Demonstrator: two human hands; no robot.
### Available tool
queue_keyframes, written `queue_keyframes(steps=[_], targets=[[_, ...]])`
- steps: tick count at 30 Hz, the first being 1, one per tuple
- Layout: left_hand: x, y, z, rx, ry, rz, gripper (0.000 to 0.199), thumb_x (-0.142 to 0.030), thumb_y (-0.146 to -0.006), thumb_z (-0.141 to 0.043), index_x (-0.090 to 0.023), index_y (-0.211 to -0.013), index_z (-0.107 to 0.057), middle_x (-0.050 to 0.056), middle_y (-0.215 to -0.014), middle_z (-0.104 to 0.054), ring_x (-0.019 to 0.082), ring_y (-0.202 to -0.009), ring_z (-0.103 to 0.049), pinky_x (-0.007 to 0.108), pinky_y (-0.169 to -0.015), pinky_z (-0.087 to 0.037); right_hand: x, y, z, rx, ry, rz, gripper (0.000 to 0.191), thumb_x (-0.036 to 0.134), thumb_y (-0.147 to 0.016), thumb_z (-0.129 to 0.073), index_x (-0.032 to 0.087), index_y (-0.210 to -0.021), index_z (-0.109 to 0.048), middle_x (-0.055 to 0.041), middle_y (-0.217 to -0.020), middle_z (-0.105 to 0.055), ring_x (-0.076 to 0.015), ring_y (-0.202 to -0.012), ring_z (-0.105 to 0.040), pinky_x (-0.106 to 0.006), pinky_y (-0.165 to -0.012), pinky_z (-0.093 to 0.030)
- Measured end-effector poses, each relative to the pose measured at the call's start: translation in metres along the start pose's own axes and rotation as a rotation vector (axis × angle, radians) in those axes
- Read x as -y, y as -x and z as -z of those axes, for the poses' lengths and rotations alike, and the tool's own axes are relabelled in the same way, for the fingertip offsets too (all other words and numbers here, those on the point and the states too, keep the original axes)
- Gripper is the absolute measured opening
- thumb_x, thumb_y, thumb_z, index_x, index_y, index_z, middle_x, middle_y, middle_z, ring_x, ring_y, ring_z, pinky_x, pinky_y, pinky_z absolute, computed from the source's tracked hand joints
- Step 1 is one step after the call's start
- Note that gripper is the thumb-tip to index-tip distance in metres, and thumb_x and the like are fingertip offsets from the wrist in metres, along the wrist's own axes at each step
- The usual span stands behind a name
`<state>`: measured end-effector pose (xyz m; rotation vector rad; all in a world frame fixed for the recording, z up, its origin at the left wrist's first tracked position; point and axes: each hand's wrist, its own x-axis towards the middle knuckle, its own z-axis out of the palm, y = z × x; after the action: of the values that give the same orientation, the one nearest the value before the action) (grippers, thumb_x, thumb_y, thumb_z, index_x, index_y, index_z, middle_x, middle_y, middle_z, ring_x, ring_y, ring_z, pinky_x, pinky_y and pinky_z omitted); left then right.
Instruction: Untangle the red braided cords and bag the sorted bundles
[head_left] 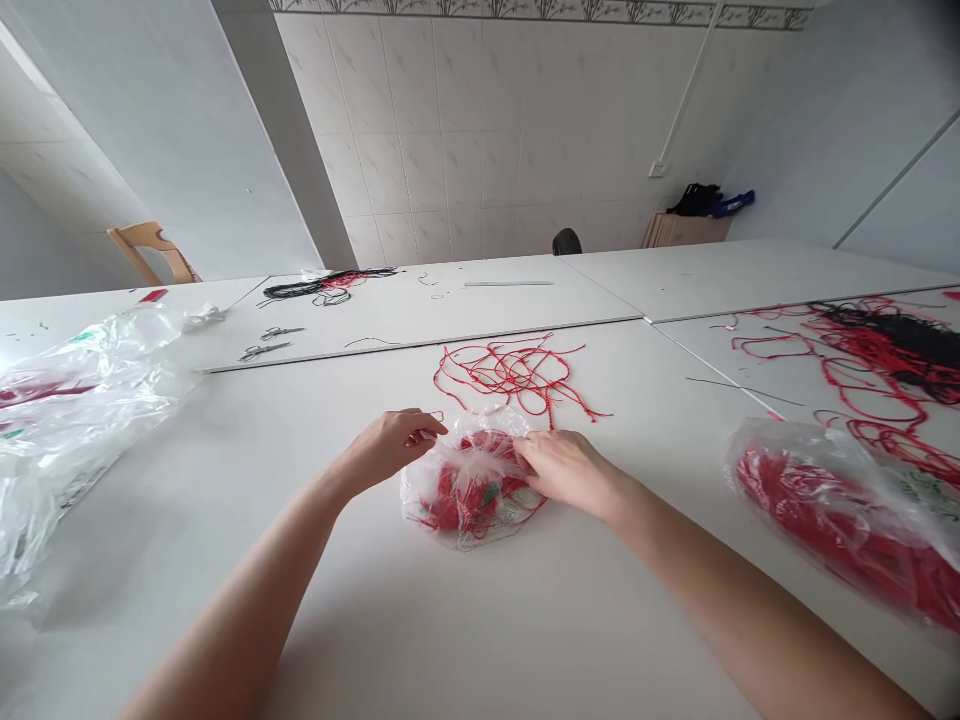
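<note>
A clear plastic bag (pixel 480 465) filled with red cords lies on the white table (pixel 420 620) in front of me. At its upper left edge is my left hand (pixel 386 448), fingers curled and seemingly pinching the plastic; the exact grip is too small to see clearly. My right hand (pixel 566 468) grips the bag's upper right side, its fingertips partly hidden by plastic and cords. Just beyond the bag, loose red braided cords (pixel 517 372) lie in a tangled heap.
Large clear plastic bags (pixel 97 380) lie at the left. To the right is another bag of red cords (pixel 832 510), with red and black cords (pixel 900 340) behind it. Farther back are scissors (pixel 266 349), black cords (pixel 322 286) and a thin strip (pixel 508 284).
</note>
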<state>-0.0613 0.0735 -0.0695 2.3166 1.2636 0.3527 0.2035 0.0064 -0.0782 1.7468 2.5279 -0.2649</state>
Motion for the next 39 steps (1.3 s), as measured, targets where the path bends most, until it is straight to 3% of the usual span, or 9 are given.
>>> queue_keyframes(steps=[14, 17, 19, 21, 23, 25, 28, 32, 39], targets=[[0.035, -0.006, 0.008, 0.016, 0.170, 0.113, 0.031, -0.050, -0.083, -0.066, -0.028, -0.101, -0.078, 0.004, -0.093, -0.078, 0.024, -0.087, -0.072, 0.033, -0.077, -0.057, -0.014, 0.024, 0.039, 0.126, -0.120, -0.096, 0.015, 0.009, -0.082, -0.063, 0.022, -0.073, -0.063, 0.0004, -0.071, -0.068, -0.0173, -0.066, -0.063, -0.027, -0.055, -0.036], [0.036, -0.009, 0.005, 0.014, 0.240, 0.115, 0.035, -0.050, -0.082, -0.067, -0.027, -0.106, -0.077, 0.005, -0.099, -0.079, 0.024, -0.091, -0.072, 0.035, -0.082, -0.058, -0.002, 0.019, 0.037, -0.163, -0.099, -0.084, 0.014, 0.030, -0.096, -0.059, 0.021, -0.090, -0.069, -0.0042, -0.086, -0.073, -0.0211, -0.076, -0.066, -0.032, -0.067, -0.046], [0.035, -0.011, 0.003, 0.021, 0.294, 0.114, 0.037, -0.051, -0.083, -0.067, -0.025, -0.107, -0.077, 0.006, -0.102, -0.079, 0.025, -0.092, -0.073, 0.037, -0.084, -0.059, 0.008, 0.011, 0.027, -0.412, -0.097, 0.071, 0.032, 0.044, -0.100, -0.056, 0.019, -0.113, -0.070, -0.0107, -0.116, -0.072, -0.0263, -0.103, -0.066, -0.039, -0.088, -0.050], [0.034, -0.012, 0.001, 0.013, 0.342, 0.113, 0.040, -0.053, -0.084, -0.065, -0.023, -0.107, -0.077, 0.008, -0.102, -0.079, 0.025, -0.092, -0.073, 0.038, -0.085, -0.060, 0.017, -0.001, 0.008, -0.508, -0.092, 0.308, 0.053, 0.056, -0.099, -0.056, 0.020, -0.138, -0.061, -0.0135, -0.149, -0.056, -0.0313, -0.135, -0.049, -0.049, -0.115, -0.035], [0.037, -0.014, -0.001, -0.026, 0.373, 0.121, 0.043, -0.054, -0.085, -0.063, -0.021, -0.109, -0.076, 0.009, -0.104, -0.078, 0.025, -0.093, -0.073, 0.038, -0.086, -0.060, 0.023, -0.013, -0.016, -0.426, -0.070, 0.434, 0.068, 0.067, -0.097, -0.052, 0.027, -0.152, -0.049, -0.0106, -0.165, -0.035, -0.0350, -0.152, -0.027, -0.062, -0.124, -0.013], [0.045, -0.015, -0.003, -0.102, 0.380, 0.147, 0.044, -0.055, -0.086, -0.062, -0.020, -0.110, -0.075, 0.010, -0.106, -0.077, 0.024, -0.093, -0.073, 0.037, -0.085, -0.060, 0.027, -0.022, -0.039, -0.299, -0.083, 0.428, 0.079, 0.076, -0.094, -0.045, 0.029, -0.158, -0.040, -0.0093, -0.169, -0.028, -0.0375, -0.156, -0.015, -0.069, -0.122, -0.004], [0.064, -0.016, -0.006, -0.255, 0.360, 0.215, 0.044, -0.053, -0.085, -0.061, -0.020, -0.111, -0.073, 0.009, -0.104, -0.076, 0.021, -0.086, -0.072, 0.035, -0.084, -0.059, 0.029, -0.027, -0.059, -0.207, -0.127, 0.379, 0.083, 0.080, -0.094, -0.037, 0.031, -0.161, -0.035, -0.0078, -0.170, -0.024, -0.0377, -0.157, -0.011, -0.071, -0.121, -0.005], [0.090, -0.015, -0.009, -0.402, 0.344, 0.309, 0.043, -0.051, -0.084, -0.059, -0.018, -0.110, -0.071, 0.010, -0.100, -0.076, 0.019, -0.080, -0.071, 0.033, -0.078, -0.058, 0.029, -0.025, -0.060, -0.208, -0.156, 0.363, 0.081, 0.081, -0.094, -0.035, 0.032, -0.159, -0.040, -0.0082, -0.169, -0.027, -0.0358, -0.156, -0.017, -0.068, -0.122, -0.009], [0.104, -0.014, -0.014, -0.421, 0.300, 0.336, 0.035, -0.040, -0.088, -0.055, -0.019, -0.111, -0.072, 0.008, -0.098, -0.077, 0.020, -0.083, -0.070, 0.033, -0.080, -0.057, 0.033, -0.024, -0.062, -0.214, -0.187, 0.339, 0.077, 0.077, -0.096, -0.037, 0.034, -0.159, -0.038, -0.0056, -0.169, -0.027, -0.0333, -0.157, -0.017, -0.067, -0.123, -0.008]])
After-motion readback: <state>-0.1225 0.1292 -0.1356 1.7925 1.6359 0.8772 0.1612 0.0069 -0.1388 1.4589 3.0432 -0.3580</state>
